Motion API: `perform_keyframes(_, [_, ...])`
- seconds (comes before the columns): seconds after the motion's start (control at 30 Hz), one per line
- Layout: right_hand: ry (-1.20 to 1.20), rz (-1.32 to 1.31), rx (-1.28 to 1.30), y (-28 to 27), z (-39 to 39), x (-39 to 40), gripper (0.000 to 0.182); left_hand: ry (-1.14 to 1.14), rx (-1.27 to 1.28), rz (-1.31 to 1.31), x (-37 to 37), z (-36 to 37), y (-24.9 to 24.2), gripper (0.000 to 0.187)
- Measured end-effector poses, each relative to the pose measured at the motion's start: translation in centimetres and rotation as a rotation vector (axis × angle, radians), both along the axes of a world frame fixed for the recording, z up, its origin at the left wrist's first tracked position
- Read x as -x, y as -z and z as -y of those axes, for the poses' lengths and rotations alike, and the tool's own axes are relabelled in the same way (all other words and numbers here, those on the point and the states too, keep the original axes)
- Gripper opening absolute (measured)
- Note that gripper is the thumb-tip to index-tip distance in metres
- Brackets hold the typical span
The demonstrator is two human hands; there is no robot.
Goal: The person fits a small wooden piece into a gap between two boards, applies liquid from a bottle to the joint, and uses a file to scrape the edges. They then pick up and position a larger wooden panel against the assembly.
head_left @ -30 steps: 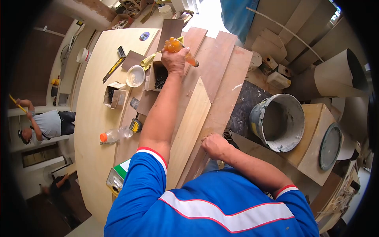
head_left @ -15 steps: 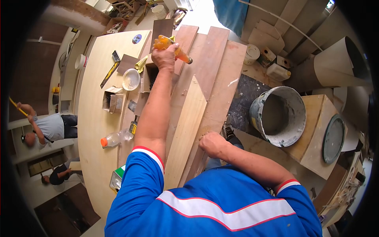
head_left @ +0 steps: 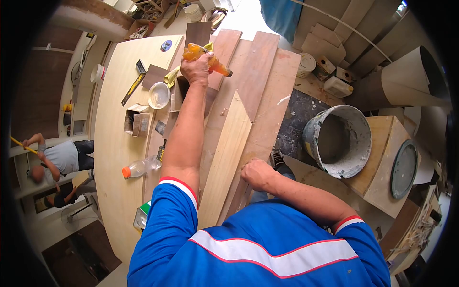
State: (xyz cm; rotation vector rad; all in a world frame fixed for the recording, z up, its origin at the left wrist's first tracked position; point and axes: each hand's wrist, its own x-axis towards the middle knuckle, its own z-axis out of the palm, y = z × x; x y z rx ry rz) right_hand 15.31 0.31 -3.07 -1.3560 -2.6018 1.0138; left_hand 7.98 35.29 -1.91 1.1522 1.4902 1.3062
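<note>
My left hand point(head_left: 195, 71) is wrapped round a plastic bottle of orange-amber liquid point(head_left: 217, 66), tilted with its dark narrow end down to the right. It hangs over the reddish boards point(head_left: 229, 55) at the far part of the bench. Closed in a fist, my right hand point(head_left: 258, 173) rests by the edge of the boards; whether it holds anything is hidden. Between the two hands lies a pale wood strip point(head_left: 227, 153) with an angled end, beside a reddish board point(head_left: 263, 67). A yellow cloth point(head_left: 172, 76) and a white bowl point(head_left: 159, 95) are left of the bottle.
On the pale tabletop point(head_left: 112, 158) are a small cardboard box point(head_left: 137, 122), a combination square point(head_left: 134, 86) and a clear bottle with orange cap point(head_left: 141, 168). A plaster-smeared bucket point(head_left: 356, 138) stands right. Two people point(head_left: 64, 155) work at the left.
My left hand has shifted slightly left with the bottle. My right hand stays put. At the left, the people have moved, and a fan now shows below them.
</note>
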Motion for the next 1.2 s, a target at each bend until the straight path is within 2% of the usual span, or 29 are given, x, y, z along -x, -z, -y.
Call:
perform_keyframes(0.1, [-0.001,0.005,0.014,0.0,-0.1,0.1,0.007,0.043,-0.041,0.03,-0.3,0.4,0.7,0.053])
perform_keyframes(0.17, [-0.001,0.007,0.016,-0.3,-0.2,0.0,0.007,0.097,-0.139,-0.08,-0.1,0.4,2.8,0.057])
perform_keyframes(0.6, [-0.01,-0.012,0.037,-0.2,-0.5,-0.1,0.006,0.236,-0.326,-0.193,0.6,4.2,2.4,0.062])
perform_keyframes(0.7, [-0.018,-0.023,0.033,-0.1,-0.5,-0.1,0.007,0.27,-0.349,-0.308,0.4,4.8,1.5,0.058])
perform_keyframes(0.8, [-0.022,-0.027,0.031,0.1,-0.4,-0.3,0.006,0.261,-0.343,-0.134,-0.3,4.1,1.2,0.061])
perform_keyframes(1.2, [-0.011,-0.043,0.044,0.5,-0.5,-0.3,0.007,0.198,-0.329,-0.263,-1.7,2.4,-0.4,0.062])
